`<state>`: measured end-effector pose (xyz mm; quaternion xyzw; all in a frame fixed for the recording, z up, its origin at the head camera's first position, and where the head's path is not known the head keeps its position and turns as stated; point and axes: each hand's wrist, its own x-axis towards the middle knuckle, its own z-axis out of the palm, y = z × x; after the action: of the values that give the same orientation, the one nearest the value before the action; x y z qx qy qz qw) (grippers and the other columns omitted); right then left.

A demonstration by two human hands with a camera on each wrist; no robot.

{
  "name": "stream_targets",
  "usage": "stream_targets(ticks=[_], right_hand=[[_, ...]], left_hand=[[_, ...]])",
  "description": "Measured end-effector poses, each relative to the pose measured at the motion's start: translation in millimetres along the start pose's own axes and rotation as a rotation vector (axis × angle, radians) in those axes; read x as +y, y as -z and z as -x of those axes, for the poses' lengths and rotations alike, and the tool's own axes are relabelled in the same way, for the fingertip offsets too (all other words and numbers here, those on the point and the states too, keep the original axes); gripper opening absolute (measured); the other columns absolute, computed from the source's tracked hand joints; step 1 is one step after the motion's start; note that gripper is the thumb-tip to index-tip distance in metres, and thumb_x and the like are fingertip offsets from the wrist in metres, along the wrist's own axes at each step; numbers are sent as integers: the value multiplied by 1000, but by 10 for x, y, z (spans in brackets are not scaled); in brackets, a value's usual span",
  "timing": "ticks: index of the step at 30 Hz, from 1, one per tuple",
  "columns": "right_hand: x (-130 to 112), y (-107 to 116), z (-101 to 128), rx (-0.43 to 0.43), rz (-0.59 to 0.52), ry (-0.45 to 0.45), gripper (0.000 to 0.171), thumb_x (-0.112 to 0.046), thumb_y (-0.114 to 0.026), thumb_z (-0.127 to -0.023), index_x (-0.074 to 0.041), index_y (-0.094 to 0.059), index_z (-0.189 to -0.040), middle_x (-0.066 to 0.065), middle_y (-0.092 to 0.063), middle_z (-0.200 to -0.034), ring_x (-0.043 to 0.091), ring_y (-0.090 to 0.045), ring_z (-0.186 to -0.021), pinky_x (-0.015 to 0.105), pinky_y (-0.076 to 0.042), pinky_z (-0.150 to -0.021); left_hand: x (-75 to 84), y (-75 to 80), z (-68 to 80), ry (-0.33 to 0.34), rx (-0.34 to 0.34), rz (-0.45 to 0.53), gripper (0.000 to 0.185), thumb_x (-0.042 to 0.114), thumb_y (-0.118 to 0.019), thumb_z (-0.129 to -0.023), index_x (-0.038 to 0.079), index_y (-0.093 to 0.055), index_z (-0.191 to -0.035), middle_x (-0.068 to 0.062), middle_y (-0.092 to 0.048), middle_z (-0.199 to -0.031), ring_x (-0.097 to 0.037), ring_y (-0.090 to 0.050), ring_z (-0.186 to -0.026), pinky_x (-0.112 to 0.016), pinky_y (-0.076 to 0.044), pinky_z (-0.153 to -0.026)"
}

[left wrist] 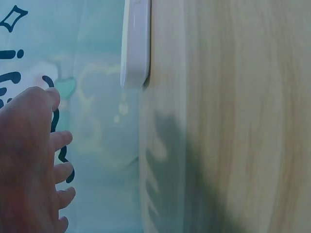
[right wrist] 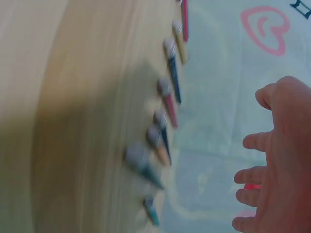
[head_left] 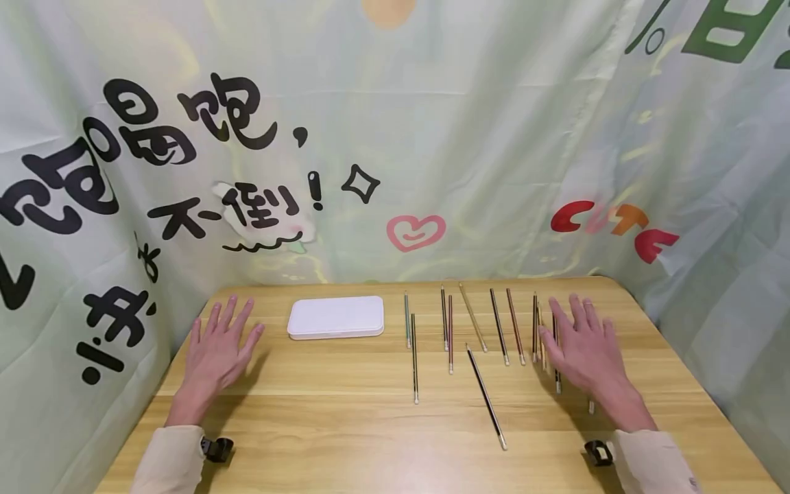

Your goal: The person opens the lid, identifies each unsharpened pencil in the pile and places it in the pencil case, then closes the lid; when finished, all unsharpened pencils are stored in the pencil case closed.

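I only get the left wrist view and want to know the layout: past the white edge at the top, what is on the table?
Observer: That edge belongs to a closed white case lying flat. To its right lie about a dozen thin pencils, mostly in a loose row.
Operator: Where is the other hand?
Observer: The right hand is open, palm down, over the right end of the row, covering parts of some pencils.
Operator: And the left hand, does it have a grip on anything?
Observer: No. The left hand is spread over the wooden table, left of the case, apart from it.
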<state>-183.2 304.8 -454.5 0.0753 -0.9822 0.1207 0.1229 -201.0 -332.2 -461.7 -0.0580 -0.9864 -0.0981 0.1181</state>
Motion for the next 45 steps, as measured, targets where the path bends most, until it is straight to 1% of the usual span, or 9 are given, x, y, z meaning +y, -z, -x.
stream_targets(ticks=[6, 12, 19, 24, 30, 32, 35, 40, 45], right_hand=[[-459, -130, -181, -13, -75, 62, 68, -48, -41, -108, -9, -28, -163, 31, -18, -164, 51, -14, -150, 75, -16, -113], [-1001, -398, -387, 25, -173, 184, 66, -45, -51, -106, -14, -32, -161, 27, -30, -160, 48, -30, -145, 75, -29, -110], [-1629, -592, -661, -37, -353, 354, 75, -43, -63, -102, -17, -29, -163, 21, -40, -154, 38, -44, -137, 60, -44, -107], [-1866, -649, -801, -144, -477, 336, 76, -41, -67, -100, -16, -30, -162, 19, -39, -155, 37, -44, -137, 59, -46, -105], [-2082, -785, -1021, -241, -568, 317, 80, -31, -72, -97, -8, -29, -161, 19, -36, -158, 36, -43, -140, 55, -42, -111], [-2138, -839, -1094, -263, -602, 319, 82, -27, -75, -95, -5, -30, -160, 18, -36, -159, 35, -40, -143, 52, -37, -116], [-2235, -913, -1168, -299, -642, 299, 83, -21, -79, -92, -2, -33, -158, 17, -38, -159, 33, -37, -145, 48, -32, -119], [-2370, -1039, -1246, -326, -663, 289, 82, -11, -84, -86, 5, -40, -153, 24, -45, -153, 37, -48, -135, 47, -40, -114], [-2370, -1088, -1249, -316, -575, 290, 83, -14, -88, -82, 7, -44, -150, 24, -47, -149, 36, -52, -129, 46, -44, -111]], left_hand=[[4, -59, -54, 15, 4, 25, 69, 56, -31, -108, 19, -19, -166, -20, -8, -170, -51, -10, -151, -72, 3, -117], [77, -229, -218, -19, 42, 86, 67, 53, -37, -109, 12, -31, -162, -30, -19, -164, -56, -23, -144, -75, -17, -113], [268, -421, -388, -49, -1, 374, 65, 45, -46, -109, 6, -35, -159, -31, -22, -162, -55, -25, -145, -77, -21, -111], [351, -525, -492, 14, -105, 614, 78, 48, -60, -102, 7, -29, -161, -25, -23, -164, -47, -23, -149, -69, -21, -117], [412, -663, -570, 41, -176, 760, 107, 36, -85, -86, 0, -19, -162, -27, -21, -165, -44, -25, -149, -61, -25, -119], [439, -700, -581, 39, -179, 778, 114, 31, -88, -83, -3, -14, -162, -29, -20, -164, -45, -25, -148, -61, -23, -120], [486, -728, -567, 72, -181, 730, 118, 32, -88, -82, -4, -9, -162, -31, -17, -164, -48, -22, -149, -63, -19, -120], [563, -758, -527, 127, -181, 676, 119, 34, -86, -83, -3, -5, -162, -31, -14, -164, -49, -23, -147, -65, -19, -120], [625, -778, -487, 146, -166, 690, 120, 34, -87, -81, -1, -7, -163, -30, -14, -164, -48, -23, -147, -65, -20, -119]])
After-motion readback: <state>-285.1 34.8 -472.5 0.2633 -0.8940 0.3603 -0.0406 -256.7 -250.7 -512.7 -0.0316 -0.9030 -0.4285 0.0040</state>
